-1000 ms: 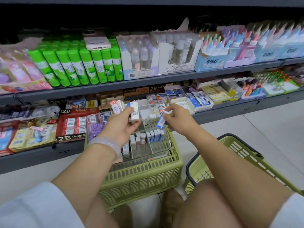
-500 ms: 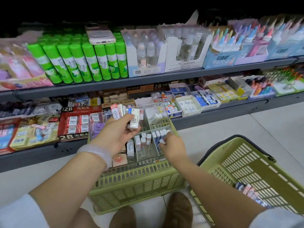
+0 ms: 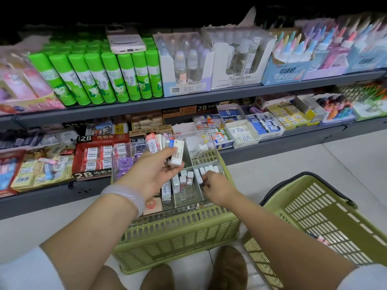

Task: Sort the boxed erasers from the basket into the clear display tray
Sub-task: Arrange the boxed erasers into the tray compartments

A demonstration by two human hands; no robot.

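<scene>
A clear display tray (image 3: pixel 125 148) with dividers rests on top of an upturned green basket (image 3: pixel 178 237). My left hand (image 3: pixel 155 174) hovers over the tray and grips several boxed erasers (image 3: pixel 167 148), red-white and blue-white ones. My right hand (image 3: pixel 217 188) reaches down into the tray's right front compartment, fingers curled at a row of small white boxed erasers (image 3: pixel 206 171). Whether it pinches one is hidden. More boxed erasers (image 3: pixel 182 182) stand in the middle compartment.
A second green basket (image 3: pixel 326 218) stands tilted at the right with a few erasers inside. Behind the tray run two grey shelves (image 3: pixel 188 101) full of glue sticks, bottles and eraser boxes. A phone (image 3: pixel 125 41) lies on the glue sticks. My shoes (image 3: pixel 228 268) are below.
My right hand went from chest height down into the tray's right front compartment with a blue-white eraser and stays there. My left hand held its erasers nearly still.
</scene>
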